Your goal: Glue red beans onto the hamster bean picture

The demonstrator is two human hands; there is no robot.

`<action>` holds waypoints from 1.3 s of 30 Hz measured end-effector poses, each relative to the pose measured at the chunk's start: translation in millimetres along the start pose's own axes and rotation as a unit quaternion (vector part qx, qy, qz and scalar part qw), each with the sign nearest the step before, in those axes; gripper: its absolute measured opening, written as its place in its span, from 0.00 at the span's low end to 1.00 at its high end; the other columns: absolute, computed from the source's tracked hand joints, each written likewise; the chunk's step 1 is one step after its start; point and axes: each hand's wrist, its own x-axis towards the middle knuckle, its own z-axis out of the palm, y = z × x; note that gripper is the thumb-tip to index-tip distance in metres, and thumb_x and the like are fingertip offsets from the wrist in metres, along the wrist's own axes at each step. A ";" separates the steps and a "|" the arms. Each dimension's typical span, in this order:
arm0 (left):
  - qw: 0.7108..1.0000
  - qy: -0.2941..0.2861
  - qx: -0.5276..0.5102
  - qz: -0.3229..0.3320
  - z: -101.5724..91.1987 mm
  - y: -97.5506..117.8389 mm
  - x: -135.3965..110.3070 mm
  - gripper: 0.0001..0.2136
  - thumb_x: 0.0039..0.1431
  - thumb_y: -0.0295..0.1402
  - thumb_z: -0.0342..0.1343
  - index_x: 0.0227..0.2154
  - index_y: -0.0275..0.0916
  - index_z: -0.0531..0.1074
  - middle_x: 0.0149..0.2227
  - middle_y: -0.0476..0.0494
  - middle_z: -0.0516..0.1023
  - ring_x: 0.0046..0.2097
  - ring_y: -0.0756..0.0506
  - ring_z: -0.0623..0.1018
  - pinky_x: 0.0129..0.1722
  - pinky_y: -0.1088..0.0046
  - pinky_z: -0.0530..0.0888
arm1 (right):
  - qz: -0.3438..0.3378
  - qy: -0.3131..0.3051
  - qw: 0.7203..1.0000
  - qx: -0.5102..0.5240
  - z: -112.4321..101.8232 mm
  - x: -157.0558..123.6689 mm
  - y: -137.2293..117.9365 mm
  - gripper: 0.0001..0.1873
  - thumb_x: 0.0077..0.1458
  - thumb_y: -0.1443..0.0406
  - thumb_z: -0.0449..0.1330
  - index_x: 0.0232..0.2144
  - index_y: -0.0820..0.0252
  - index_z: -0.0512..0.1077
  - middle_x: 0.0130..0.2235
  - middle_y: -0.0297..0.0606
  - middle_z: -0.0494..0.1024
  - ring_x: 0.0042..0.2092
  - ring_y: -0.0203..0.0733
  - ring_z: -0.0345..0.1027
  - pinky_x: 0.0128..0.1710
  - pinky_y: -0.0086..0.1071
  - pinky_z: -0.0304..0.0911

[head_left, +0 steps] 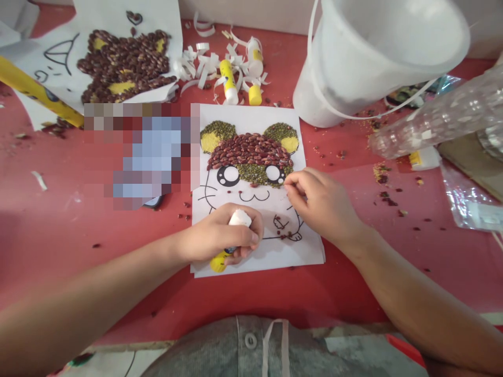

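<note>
A white sheet with a cartoon hamster drawing (pixel 257 209) lies on the red table in front of me. Brown beans cover the top of its head, with green and yellow seeds on the ears and brow. My left hand (pixel 220 235) is wrapped round a yellow and white glue stick (pixel 230 238) and rests on the sheet's lower left. My right hand (pixel 318 201) pinches its fingertips together at the hamster's right cheek, beside the green seeds; what it pinches is too small to make out. A few loose beans (pixel 281 222) lie on the drawing.
A white plastic bucket (pixel 373 57) stands at the back right beside a clear plastic bottle (pixel 440 123) lying on its side. Glue sticks (pixel 230 81) and paper strips lie behind the sheet. A second bean picture (pixel 121 65) sits back left. Beans are scattered over the red table (pixel 58 220).
</note>
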 end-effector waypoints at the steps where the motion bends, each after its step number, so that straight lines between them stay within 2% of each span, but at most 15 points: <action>1: 1.000 -0.002 -0.001 0.000 -0.1 0.1 -0.3 0.04 0.43 0.28 0.55 0.18 0.35 0.67 0.15 0.52 0.66 0.15 0.55 0.64 0.13 0.81 0.60 | -0.009 0.001 1.000 -0.019 1.0 -0.3 -0.1 0.06 0.56 0.69 0.52 0.29 0.59 0.67 0.27 0.36 0.71 0.28 0.38 0.61 0.30 0.33 0.55; 6: 1.000 -0.005 -0.003 0.005 0.2 0.0 -0.4 0.04 0.43 0.28 0.55 0.17 0.35 0.66 0.14 0.52 0.65 0.15 0.56 0.63 0.13 0.81 0.59 | -0.039 0.021 0.994 -0.097 2.9 0.0 -3.4 0.06 0.54 0.71 0.53 0.27 0.60 0.69 0.26 0.36 0.71 0.26 0.37 0.59 0.29 0.31 0.54; 11: 1.000 -0.004 -0.001 0.009 0.5 -1.1 0.0 0.04 0.43 0.28 0.54 0.18 0.35 0.66 0.14 0.52 0.66 0.15 0.55 0.63 0.13 0.81 0.60 | -0.032 0.001 0.992 -0.118 3.4 2.4 -7.1 0.06 0.50 0.73 0.53 0.25 0.61 0.68 0.25 0.36 0.71 0.26 0.37 0.59 0.27 0.31 0.53; 16: 1.000 -0.005 -0.006 0.011 0.2 -2.2 0.3 0.04 0.43 0.28 0.54 0.18 0.35 0.67 0.14 0.52 0.66 0.15 0.55 0.63 0.13 0.81 0.59 | -0.044 0.001 0.993 -0.114 0.3 2.1 -6.6 0.09 0.55 0.70 0.51 0.26 0.61 0.69 0.25 0.37 0.72 0.26 0.38 0.61 0.27 0.31 0.53; 21: 1.000 -0.002 -0.017 0.009 -0.1 -2.5 0.0 0.04 0.42 0.28 0.55 0.17 0.35 0.67 0.14 0.52 0.66 0.14 0.55 0.63 0.13 0.81 0.59 | -0.028 0.022 0.997 -0.067 -4.4 0.4 -4.3 0.08 0.56 0.69 0.52 0.29 0.60 0.70 0.27 0.36 0.73 0.27 0.37 0.64 0.28 0.30 0.57; 26: 0.999 0.001 -0.049 0.000 -1.3 -3.7 0.9 0.03 0.39 0.28 0.56 0.17 0.35 0.70 0.14 0.50 0.68 0.14 0.55 0.63 0.12 0.81 0.59 | -0.057 0.011 0.997 -0.045 -4.4 0.4 -4.0 0.08 0.55 0.71 0.52 0.27 0.60 0.69 0.25 0.36 0.72 0.27 0.37 0.64 0.28 0.31 0.57; 29: 0.996 0.005 -0.088 0.002 -3.7 -4.1 2.6 0.03 0.37 0.28 0.54 0.17 0.34 0.72 0.14 0.48 0.69 0.12 0.55 0.63 0.10 0.81 0.58 | -0.061 0.066 0.996 -0.005 -8.2 1.5 -7.7 0.06 0.55 0.71 0.53 0.29 0.59 0.68 0.25 0.34 0.71 0.25 0.35 0.62 0.27 0.29 0.57; 33: 0.980 -0.007 -0.194 0.046 -7.9 -3.4 4.5 0.05 0.35 0.27 0.52 0.16 0.33 0.73 0.15 0.48 0.70 0.13 0.56 0.61 0.09 0.83 0.56 | -0.052 0.128 0.987 0.087 -15.1 2.3 -18.0 0.07 0.54 0.74 0.54 0.30 0.59 0.68 0.24 0.30 0.66 0.24 0.31 0.58 0.24 0.27 0.54; 36: 0.961 0.010 -0.265 0.072 -10.8 -2.8 4.6 0.07 0.36 0.27 0.51 0.19 0.32 0.74 0.18 0.47 0.71 0.17 0.54 0.66 0.11 0.83 0.62 | -0.025 0.137 0.980 0.143 -16.8 1.5 -27.1 0.07 0.53 0.75 0.54 0.30 0.59 0.68 0.24 0.29 0.63 0.24 0.30 0.56 0.24 0.27 0.55; 39: 0.950 0.018 -0.300 0.082 -12.9 -3.5 3.6 0.12 0.37 0.28 0.52 0.26 0.30 0.77 0.23 0.44 0.76 0.24 0.51 0.73 0.23 0.78 0.75 | -0.006 0.135 0.974 0.184 -17.4 0.4 -36.0 0.07 0.54 0.74 0.54 0.32 0.59 0.68 0.25 0.29 0.63 0.25 0.30 0.57 0.25 0.27 0.57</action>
